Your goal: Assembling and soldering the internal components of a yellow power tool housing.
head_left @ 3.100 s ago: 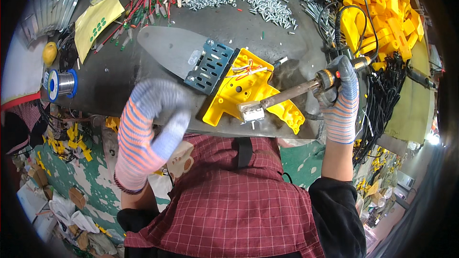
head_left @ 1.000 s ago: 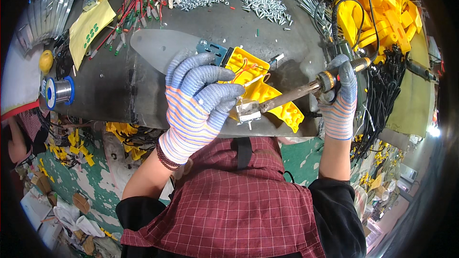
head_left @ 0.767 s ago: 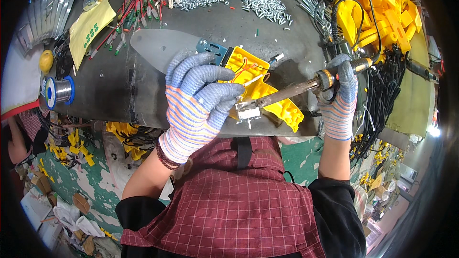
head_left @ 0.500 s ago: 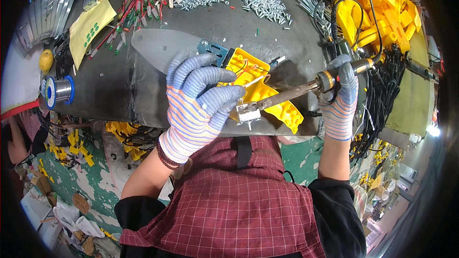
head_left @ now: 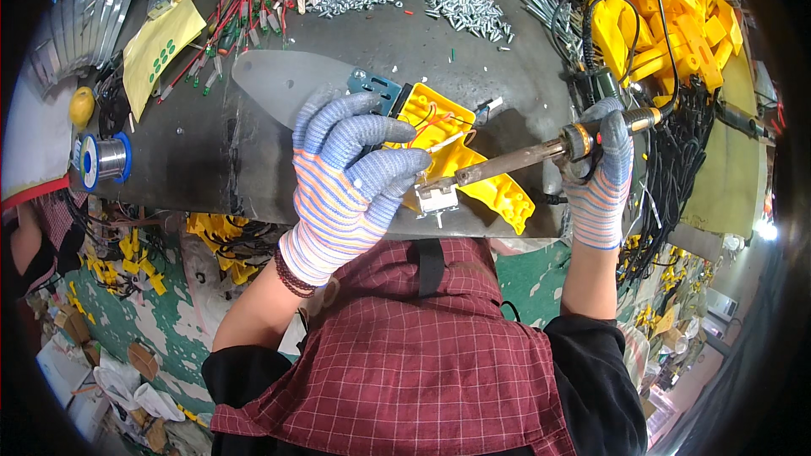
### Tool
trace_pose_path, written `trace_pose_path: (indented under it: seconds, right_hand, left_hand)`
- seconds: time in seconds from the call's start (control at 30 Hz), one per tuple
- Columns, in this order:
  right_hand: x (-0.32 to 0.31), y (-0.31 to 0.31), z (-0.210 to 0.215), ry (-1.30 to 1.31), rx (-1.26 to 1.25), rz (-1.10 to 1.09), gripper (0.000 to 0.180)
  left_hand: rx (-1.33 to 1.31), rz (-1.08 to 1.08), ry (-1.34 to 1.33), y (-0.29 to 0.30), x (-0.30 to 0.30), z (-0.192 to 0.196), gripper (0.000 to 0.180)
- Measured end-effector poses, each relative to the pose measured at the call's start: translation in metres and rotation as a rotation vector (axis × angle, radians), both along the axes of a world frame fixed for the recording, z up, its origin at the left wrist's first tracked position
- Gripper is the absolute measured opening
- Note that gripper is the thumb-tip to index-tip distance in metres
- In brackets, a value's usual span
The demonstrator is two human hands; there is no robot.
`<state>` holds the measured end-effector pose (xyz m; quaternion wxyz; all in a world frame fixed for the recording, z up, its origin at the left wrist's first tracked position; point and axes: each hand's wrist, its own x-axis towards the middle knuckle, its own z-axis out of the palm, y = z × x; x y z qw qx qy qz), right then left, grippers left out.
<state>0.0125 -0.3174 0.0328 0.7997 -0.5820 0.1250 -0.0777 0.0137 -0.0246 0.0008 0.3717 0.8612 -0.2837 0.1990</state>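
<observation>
Right hand [head_left: 601,176], fingers gripping soldering iron [head_left: 511,163]; left hand [head_left: 348,173], fingers curled, hold unclear

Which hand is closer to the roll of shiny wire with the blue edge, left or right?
Left. The left hand is to the right of the wire roll, by the yellow casing; the right hand is farther right, gripping the soldering iron.

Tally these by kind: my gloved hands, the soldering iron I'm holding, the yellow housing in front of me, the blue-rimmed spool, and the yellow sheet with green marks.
Gloved hands, left hand and right hand: 2
Soldering iron: 1
Yellow housing: 1
Blue-rimmed spool: 1
Yellow sheet: 1
Total: 6
</observation>
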Motion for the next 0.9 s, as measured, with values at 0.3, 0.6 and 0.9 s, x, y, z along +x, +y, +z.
trace_pose_path:
  seconds: [0.3,0.6,0.9]
  right_hand:
    - [-0.0061,-0.005,-0.0044,-0.007,0.025,0.029,0.023]
    - [-0.0105,-0.0016,-0.0027,-0.052,-0.002,0.035,0.023]
    - [-0.0083,0.0035,-0.0011,-0.033,-0.029,-0.03,0.021]
  left_hand:
    - [-0.003,-0.001,0.002,0.0001,0.0001,0.0,0.009]
    - [-0.014,0.007,-0.015,0.0002,0.0005,-0.0004,0.012]
    - [0.021,0.01,-0.068,0.0007,-0.0013,-0.0036,0.009]
